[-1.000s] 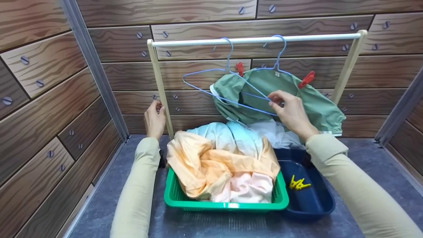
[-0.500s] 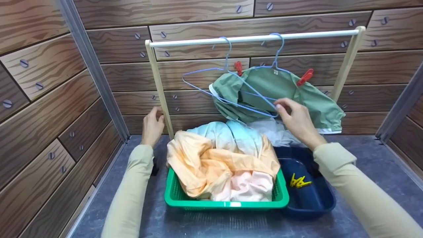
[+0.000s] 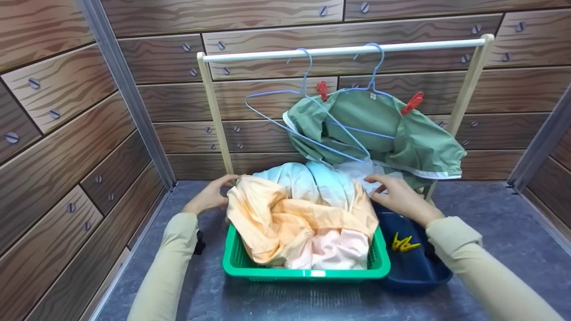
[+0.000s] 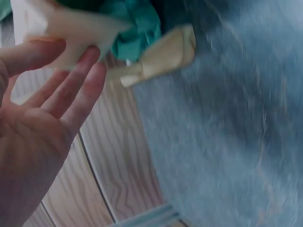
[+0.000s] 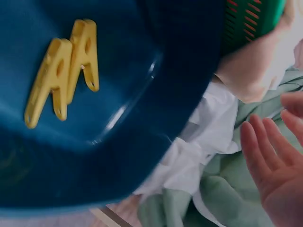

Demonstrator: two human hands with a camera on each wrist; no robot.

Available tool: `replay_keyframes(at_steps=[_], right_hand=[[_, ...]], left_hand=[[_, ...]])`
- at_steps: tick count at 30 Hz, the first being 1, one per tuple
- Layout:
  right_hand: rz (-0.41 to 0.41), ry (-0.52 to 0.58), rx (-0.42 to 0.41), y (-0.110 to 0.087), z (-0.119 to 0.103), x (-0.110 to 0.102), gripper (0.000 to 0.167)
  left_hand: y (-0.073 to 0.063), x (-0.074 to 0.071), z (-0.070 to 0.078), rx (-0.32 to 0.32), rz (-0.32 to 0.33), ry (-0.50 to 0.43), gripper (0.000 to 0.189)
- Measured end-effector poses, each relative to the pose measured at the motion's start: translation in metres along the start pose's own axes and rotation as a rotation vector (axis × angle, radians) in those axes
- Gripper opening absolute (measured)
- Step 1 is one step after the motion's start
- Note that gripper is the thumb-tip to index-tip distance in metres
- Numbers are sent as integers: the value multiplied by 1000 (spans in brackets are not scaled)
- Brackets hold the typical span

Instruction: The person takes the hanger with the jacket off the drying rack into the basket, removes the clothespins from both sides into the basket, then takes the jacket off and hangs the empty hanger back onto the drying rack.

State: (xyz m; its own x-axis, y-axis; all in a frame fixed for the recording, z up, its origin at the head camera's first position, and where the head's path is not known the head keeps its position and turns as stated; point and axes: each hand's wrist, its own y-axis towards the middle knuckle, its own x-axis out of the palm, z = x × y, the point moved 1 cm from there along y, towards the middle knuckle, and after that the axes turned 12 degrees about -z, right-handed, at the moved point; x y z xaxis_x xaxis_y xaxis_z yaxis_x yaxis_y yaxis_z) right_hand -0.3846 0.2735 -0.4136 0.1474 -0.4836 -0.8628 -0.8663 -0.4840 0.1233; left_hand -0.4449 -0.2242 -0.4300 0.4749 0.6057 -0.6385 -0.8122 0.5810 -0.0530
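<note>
My left hand point(image 3: 213, 195) is at the back left of the heaped laundry, its relaxed fingers beside the peach cloth point(image 3: 267, 218); the left wrist view shows those fingers point(image 4: 78, 92) extended. Opposite it, my right hand point(image 3: 401, 198) hovers at the heap's back right corner, thumb and fingers apart, near white cloth point(image 5: 177, 161). The green basket point(image 3: 308, 274) carries peach, light blue and pink fabric. Behind it, a bare blue hanger point(image 3: 308, 142) hangs from the white rod point(image 3: 339, 52). A second hanger point(image 3: 374, 73) bears a green garment point(image 3: 379, 116) with two red clothespins point(image 3: 412, 103).
Right of the basket, a dark blue tub point(image 3: 410, 272) holds two yellow clothespins point(image 3: 405, 244). Pale posts point(image 3: 214, 111) support the rod. Wood-patterned walls point(image 3: 102, 178) enclose the grey tabletop point(image 3: 209, 285) at the back and sides.
My right hand has let go of the bare hanger and come down to the laundry. My left hand has left the post and dropped to the heap's left side.
</note>
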Motion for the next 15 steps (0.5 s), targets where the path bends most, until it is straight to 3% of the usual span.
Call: replay_keyframes(at_steps=[4,8,11,15], right_hand=[[-79,48,80,6,3,10,52],[-107,59,157,15,2,17,59],[-72,26,190,21,0,20,53],[24,-49,200,27,-3,23,31]], left_hand=[[-1,7,3,-16,-23,-143,54],[4,8,5,-62,11,-163,46],[8,9,8,-91,23,-154,46],[12,12,11,-146,53,-100,50]])
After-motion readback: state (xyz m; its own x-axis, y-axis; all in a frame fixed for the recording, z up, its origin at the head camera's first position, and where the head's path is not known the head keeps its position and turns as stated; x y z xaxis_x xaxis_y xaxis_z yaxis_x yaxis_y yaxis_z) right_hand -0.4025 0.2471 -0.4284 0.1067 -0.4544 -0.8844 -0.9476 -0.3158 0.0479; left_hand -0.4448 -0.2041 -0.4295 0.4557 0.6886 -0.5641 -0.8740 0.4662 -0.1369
